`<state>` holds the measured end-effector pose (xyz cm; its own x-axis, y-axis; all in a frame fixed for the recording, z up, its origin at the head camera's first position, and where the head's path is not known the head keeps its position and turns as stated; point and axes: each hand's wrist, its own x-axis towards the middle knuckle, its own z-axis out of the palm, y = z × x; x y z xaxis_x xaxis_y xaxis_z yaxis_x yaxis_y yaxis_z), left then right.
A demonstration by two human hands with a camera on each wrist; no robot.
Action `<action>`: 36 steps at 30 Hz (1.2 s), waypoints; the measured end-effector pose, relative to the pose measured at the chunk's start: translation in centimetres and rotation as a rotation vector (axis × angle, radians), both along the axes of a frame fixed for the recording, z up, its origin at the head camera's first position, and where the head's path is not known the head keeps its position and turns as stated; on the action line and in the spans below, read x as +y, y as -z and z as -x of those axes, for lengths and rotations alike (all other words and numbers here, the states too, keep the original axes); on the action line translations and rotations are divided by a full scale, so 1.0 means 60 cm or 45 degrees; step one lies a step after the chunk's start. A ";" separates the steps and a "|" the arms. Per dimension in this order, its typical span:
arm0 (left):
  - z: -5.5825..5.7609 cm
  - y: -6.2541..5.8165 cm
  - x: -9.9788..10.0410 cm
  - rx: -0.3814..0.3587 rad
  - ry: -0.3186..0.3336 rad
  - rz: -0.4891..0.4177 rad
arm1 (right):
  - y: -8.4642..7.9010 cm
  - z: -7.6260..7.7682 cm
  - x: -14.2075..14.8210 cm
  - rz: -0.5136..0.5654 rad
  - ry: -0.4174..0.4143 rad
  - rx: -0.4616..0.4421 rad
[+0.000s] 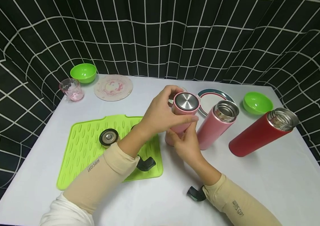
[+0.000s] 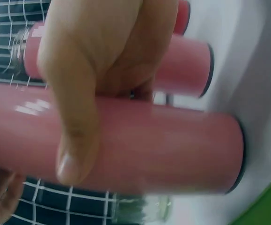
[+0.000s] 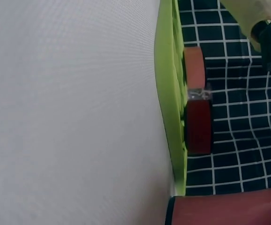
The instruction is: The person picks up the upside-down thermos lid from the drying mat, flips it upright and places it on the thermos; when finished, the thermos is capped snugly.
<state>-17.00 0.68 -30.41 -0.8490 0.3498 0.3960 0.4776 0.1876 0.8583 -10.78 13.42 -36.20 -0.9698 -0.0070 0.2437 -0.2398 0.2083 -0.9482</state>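
A pink thermos bottle (image 1: pixel 186 111) with a steel-topped lid (image 1: pixel 186 101) stands upright on the white table. My left hand (image 1: pixel 162 110) grips its upper part, the thumb across the front just below the lid. Lower down, my right hand (image 1: pixel 186 144) grips the body. The left wrist view shows the bottle (image 2: pixel 172 145) close up, a thumb (image 2: pixel 76 154) lying across it. Just to the right stand a lidless pink bottle (image 1: pixel 213 127) and a lidless red bottle (image 1: pixel 259 135). In the right wrist view only the held bottle's lower part (image 3: pixel 219 208) shows.
A green mat (image 1: pixel 78 157) on the left bears a pink lid (image 3: pixel 194 68) and a dark red lid (image 3: pixel 199 126). Behind are green bowls (image 1: pixel 83 73) (image 1: pixel 257 103), a pink glass (image 1: pixel 73 91), a patterned round plate (image 1: pixel 113 88) and a blue-rimmed plate (image 1: pixel 219 92).
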 end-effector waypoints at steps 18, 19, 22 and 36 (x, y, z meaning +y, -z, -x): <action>0.019 0.009 0.001 -0.008 0.158 -0.089 | -0.014 -0.002 -0.003 -0.019 -0.005 0.036; 0.017 0.009 0.003 0.005 0.133 -0.090 | -0.007 0.001 -0.001 -0.010 -0.014 0.036; 0.018 0.009 0.002 0.039 0.115 -0.082 | 0.014 0.010 0.004 0.008 0.003 0.034; 0.033 0.016 -0.006 -0.001 0.240 -0.097 | 0.032 0.016 0.001 0.089 0.030 0.027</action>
